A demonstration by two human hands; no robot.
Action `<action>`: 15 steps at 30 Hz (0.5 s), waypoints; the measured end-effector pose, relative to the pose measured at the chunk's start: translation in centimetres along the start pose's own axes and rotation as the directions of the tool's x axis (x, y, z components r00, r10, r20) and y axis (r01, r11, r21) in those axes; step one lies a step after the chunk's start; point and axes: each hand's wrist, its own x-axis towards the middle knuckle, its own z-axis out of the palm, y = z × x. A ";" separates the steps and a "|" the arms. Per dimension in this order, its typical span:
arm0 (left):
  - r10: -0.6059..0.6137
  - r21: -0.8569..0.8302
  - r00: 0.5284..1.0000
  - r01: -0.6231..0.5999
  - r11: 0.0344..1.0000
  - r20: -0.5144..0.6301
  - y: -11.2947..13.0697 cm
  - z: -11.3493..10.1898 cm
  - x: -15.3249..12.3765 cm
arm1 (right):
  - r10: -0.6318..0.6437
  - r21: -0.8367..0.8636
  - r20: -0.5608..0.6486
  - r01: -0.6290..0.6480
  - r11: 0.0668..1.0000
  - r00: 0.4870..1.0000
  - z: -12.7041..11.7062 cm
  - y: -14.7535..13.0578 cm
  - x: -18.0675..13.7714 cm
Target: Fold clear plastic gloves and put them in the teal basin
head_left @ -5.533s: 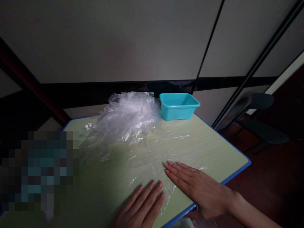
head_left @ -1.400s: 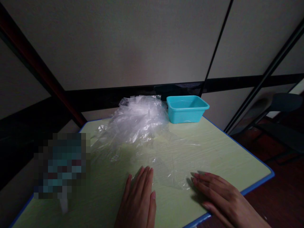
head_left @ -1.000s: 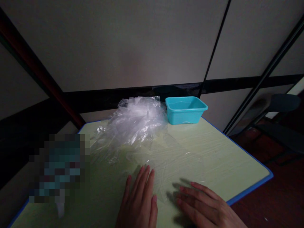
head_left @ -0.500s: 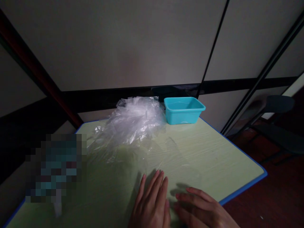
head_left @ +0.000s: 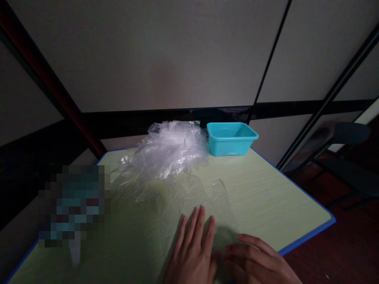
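A thin clear plastic bag (head_left: 207, 197) lies spread over the tabletop in front of me, its outline faint. My left hand (head_left: 192, 252) rests palm down on it, fingers stretched out and slightly apart. Close by on the right, my right hand (head_left: 260, 258) is turned inward with bent fingers at the near part of the bag. It seems to pinch the plastic; its thumb and the grip are mostly hidden. Beyond the hands sits a crumpled heap of clear plastic bags (head_left: 174, 150).
A turquoise plastic basin (head_left: 229, 146) stands at the table's back edge, right of the heap. A pixelated item on a pale stand (head_left: 75, 248) is at the left. The blue-edged table (head_left: 272, 197) meets cabinet panels (head_left: 177, 55). A dark chair (head_left: 349, 157) stands at right.
My left hand has slid slightly right and forward, and its fingers have spread a little. My right hand has shifted slightly right. The view has moved a little too.
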 end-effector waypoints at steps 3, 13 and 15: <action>0.021 -0.073 1.000 -0.021 0.997 0.004 0.1 -0.3 0.1 | 0.033 -0.080 -0.036 -0.036 0.996 0.999 -0.5 0.1 -0.2; 0.192 -0.216 0.981 -0.187 0.958 -0.002 -0.7 -2.5 0.7 | 0.185 -0.056 -0.133 -0.194 0.979 0.974 -0.3 1.6 0.3; 0.209 -0.229 0.978 -0.208 0.951 -0.020 -0.7 -2.8 0.7 | 0.358 -0.039 -0.146 -0.367 0.930 0.922 -0.1 3.2 0.2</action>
